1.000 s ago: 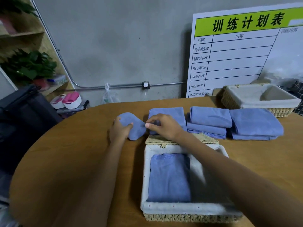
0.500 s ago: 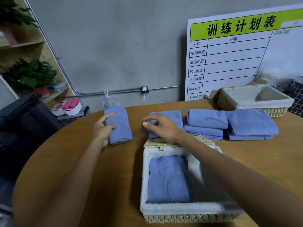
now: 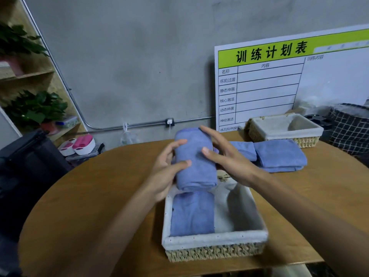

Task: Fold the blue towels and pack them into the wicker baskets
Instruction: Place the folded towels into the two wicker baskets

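Both hands carry one folded towel [image 3: 194, 160] above the far end of the near wicker basket [image 3: 214, 239]. Our left hand [image 3: 164, 172] wraps its left flank, thumb and fingers curled onto the cloth, so that one grasps. Our right hand [image 3: 225, 156] lies along the right flank with fingers fairly straight, pressing more than gripping.

Towel location: in the air, clear of the table [image 3: 99, 192], over the basket's far rim. One packed towel [image 3: 192, 213] already lies in the basket's left half; the right half shows bare liner. More folded towels [image 3: 279, 155] wait on the table beyond, and a second basket [image 3: 283, 129] sits at the back right, apparently unfilled.

Risks, as we judge them: the right hand's flat hold gives little clamp, so the bundle could slip or splay as it descends. The near edge shows loose layers; dragging them over the rim could undo the fold. Lowered straight down, it lands on the packed towel rather than in the free right half, so it likely needs a shift right.

Orientation: long axis runs away from us, roughly parallel to the basket's long side and the packed towel. Layered end faces us; far end tips slightly up.
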